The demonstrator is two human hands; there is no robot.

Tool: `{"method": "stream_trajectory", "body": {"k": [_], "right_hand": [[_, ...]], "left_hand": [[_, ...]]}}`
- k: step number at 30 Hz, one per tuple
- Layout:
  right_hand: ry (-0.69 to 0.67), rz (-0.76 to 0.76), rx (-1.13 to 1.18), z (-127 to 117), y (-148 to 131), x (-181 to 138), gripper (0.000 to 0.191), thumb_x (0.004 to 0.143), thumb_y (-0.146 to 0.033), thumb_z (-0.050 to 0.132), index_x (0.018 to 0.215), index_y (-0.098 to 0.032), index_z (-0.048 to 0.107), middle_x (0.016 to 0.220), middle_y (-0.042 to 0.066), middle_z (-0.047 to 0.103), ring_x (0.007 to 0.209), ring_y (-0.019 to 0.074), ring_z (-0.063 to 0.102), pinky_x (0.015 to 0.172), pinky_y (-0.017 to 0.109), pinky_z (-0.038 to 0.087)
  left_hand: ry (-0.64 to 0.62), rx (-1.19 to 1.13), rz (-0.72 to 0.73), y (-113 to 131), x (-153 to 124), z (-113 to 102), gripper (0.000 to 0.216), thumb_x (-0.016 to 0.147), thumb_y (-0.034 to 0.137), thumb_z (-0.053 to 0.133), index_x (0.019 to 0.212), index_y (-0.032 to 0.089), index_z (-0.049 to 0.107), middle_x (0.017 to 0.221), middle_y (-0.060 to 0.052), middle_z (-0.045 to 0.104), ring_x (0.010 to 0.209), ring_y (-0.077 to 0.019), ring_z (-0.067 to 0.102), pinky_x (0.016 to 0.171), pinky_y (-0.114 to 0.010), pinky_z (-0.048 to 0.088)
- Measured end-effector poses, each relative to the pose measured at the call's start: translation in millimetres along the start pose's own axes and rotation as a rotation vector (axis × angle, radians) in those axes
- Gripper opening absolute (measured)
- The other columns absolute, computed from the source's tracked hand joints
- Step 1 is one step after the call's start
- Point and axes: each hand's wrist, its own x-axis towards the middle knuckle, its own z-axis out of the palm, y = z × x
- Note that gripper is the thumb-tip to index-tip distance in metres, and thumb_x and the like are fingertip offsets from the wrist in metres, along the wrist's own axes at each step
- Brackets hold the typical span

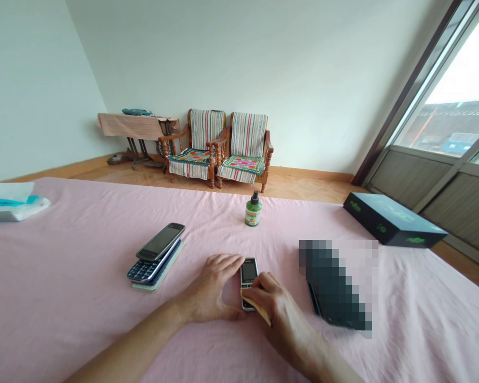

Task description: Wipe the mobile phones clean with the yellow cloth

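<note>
Left hand (pixel 211 290): rested flat at 9 o'clock of small phone (pixel 248 272), steadying it on the counter (pixel 83 319).
Right hand (pixel 277 308): pinched a yellowish cloth (pixel 259 310) against the phone's lower end.

- Bright, even daylight comes from the window (pixel 455 122) on the right, which is blown out white.
- Shadows on the pink cloth (pixel 83 255) are soft.
- Wide-angle bending tilts the edges.
- A pixelated patch (pixel 337 284) hides one area.

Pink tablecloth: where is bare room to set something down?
Bare patches: between the tissue pack and stacked phones; and beyond the green bottle toward the black box. Crowded around both hands at the small phone.
</note>
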Motion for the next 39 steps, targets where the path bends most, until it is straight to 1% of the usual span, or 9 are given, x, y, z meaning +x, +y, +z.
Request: {"method": "stream_trajectory", "body": {"k": [5,9,12,15,18,22,28,33,39], "right_hand": [[-0.009,0.002,0.010,0.3,-0.7,-0.4,0.030,0.080,0.007,0.051,0.080,-0.018,0.066,0.087,0.003,0.055,0.083,0.0153,0.052,0.070,0.023,0.040],[0.018,0.005,-0.009,0.3,0.2,0.9,0.030,0.083,0.004,0.048,0.083,-0.019,0.068,0.087,0.004,0.055,0.082,0.0154,0.052,0.069,0.023,0.040],[0.014,0.030,-0.005,-3.6,0.9,-0.1,0.031,0.079,0.007,0.050,0.081,-0.018,0.068,0.086,0.004,0.056,0.081,0.0155,0.053,0.068,0.024,0.040],[0.016,0.077,0.008,-7.3,1.0,-2.6,0.033,0.074,0.009,0.050,0.080,-0.018,0.068,0.084,0.004,0.056,0.078,0.0149,0.054,0.066,0.024,0.039],[0.021,0.080,0.009,-5.4,-0.2,-3.7,0.033,0.075,0.008,0.049,0.079,-0.018,0.069,0.084,0.004,0.056,0.077,0.0147,0.054,0.066,0.024,0.039],[0.013,0.024,0.012,-0.5,-2.4,-2.4,0.030,0.079,0.007,0.048,0.076,-0.017,0.067,0.086,0.004,0.057,0.081,0.0152,0.054,0.066,0.023,0.039],[0.033,0.077,0.019,-4.5,-0.7,-2.5,0.031,0.074,0.008,0.050,0.079,-0.017,0.067,0.084,0.003,0.057,0.078,0.0148,0.054,0.066,0.024,0.039],[0.006,0.011,0.021,-0.1,-2.5,-0.9,0.030,0.079,0.006,0.049,0.075,-0.018,0.067,0.085,0.004,0.056,0.081,0.0153,0.054,0.067,0.023,0.039],[0.032,0.071,0.036,-2.0,-1.8,-0.8,0.030,0.075,0.008,0.051,0.080,-0.017,0.068,0.087,0.004,0.057,0.080,0.0152,0.054,0.068,0.023,0.041]], "left_hand": [[-0.016,-0.006,0.000,2.1,0.4,-1.8,0.101,0.054,0.047,0.085,0.141,0.023,0.039,0.141,-0.011,0.046,0.128,-0.0351,0.041,0.107,-0.049,0.031],[-0.019,0.006,-0.007,2.3,0.5,-2.4,0.105,0.050,0.046,0.088,0.140,0.020,0.040,0.142,-0.012,0.046,0.128,-0.0340,0.041,0.108,-0.047,0.031],[-0.019,0.009,-0.002,2.1,0.2,-2.9,0.105,0.051,0.046,0.088,0.140,0.019,0.040,0.142,-0.013,0.046,0.128,-0.0338,0.040,0.109,-0.046,0.031],[-0.031,0.003,0.002,2.6,0.1,-4.3,0.102,0.056,0.052,0.084,0.141,0.019,0.040,0.142,-0.013,0.045,0.129,-0.0347,0.040,0.108,-0.048,0.030],[-0.037,0.001,-0.002,3.2,0.5,-4.7,0.101,0.056,0.053,0.083,0.141,0.019,0.040,0.143,-0.013,0.045,0.129,-0.0348,0.040,0.108,-0.049,0.030],[-0.023,0.011,-0.004,3.1,0.6,-3.6,0.103,0.053,0.045,0.087,0.141,0.020,0.040,0.142,-0.013,0.046,0.129,-0.0338,0.040,0.108,-0.047,0.030],[-0.030,-0.003,0.002,1.8,0.1,-3.2,0.102,0.055,0.051,0.084,0.141,0.020,0.040,0.142,-0.013,0.046,0.129,-0.0344,0.040,0.108,-0.049,0.030],[-0.006,-0.001,0.006,0.9,0.2,-1.7,0.102,0.054,0.045,0.086,0.141,0.022,0.039,0.142,-0.011,0.046,0.128,-0.0347,0.041,0.108,-0.049,0.031],[-0.019,-0.008,0.006,0.9,0.1,-1.8,0.104,0.052,0.048,0.086,0.142,0.023,0.038,0.142,-0.011,0.046,0.129,-0.0349,0.040,0.108,-0.049,0.030]]}}
